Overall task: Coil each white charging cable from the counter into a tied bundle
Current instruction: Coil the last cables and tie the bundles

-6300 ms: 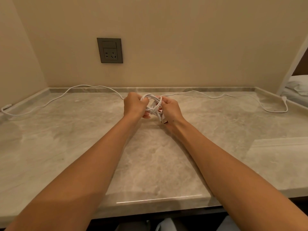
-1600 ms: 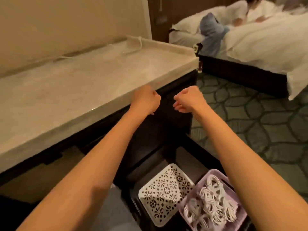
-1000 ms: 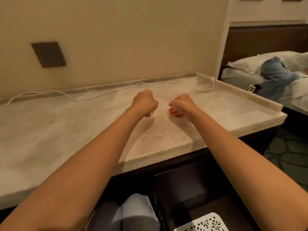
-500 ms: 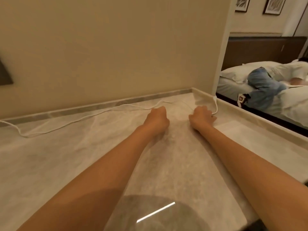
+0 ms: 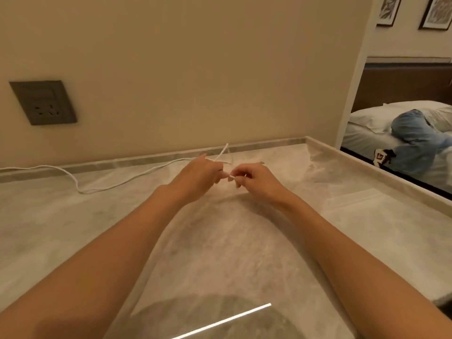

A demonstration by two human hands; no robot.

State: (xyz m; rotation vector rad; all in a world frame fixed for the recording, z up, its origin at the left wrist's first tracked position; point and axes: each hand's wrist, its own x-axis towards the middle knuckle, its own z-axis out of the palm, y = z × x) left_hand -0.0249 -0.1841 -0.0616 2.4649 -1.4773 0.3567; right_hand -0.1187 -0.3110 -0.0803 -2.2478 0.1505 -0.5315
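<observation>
One white charging cable [image 5: 115, 184] lies along the back of the marble counter [image 5: 73, 228] and runs from the far left to my hands. My left hand [image 5: 198, 174] grips the cable near its right end, and a short stretch sticks up behind the fingers. My right hand [image 5: 256, 178] pinches the cable's end between thumb and fingertips. Both hands are lifted a little above the counter, close together, near the back wall.
A grey wall socket [image 5: 42, 102] sits on the beige wall at the left. The counter has a raised rim at the back and right edge [image 5: 367, 167]. Beyond it is a bed [image 5: 381, 128] with a person lying on it.
Both hands were empty fists reaching for the cable's right end half a second ago. Now they have taken hold of it, lifted it and pulled it toward the counter's middle.
</observation>
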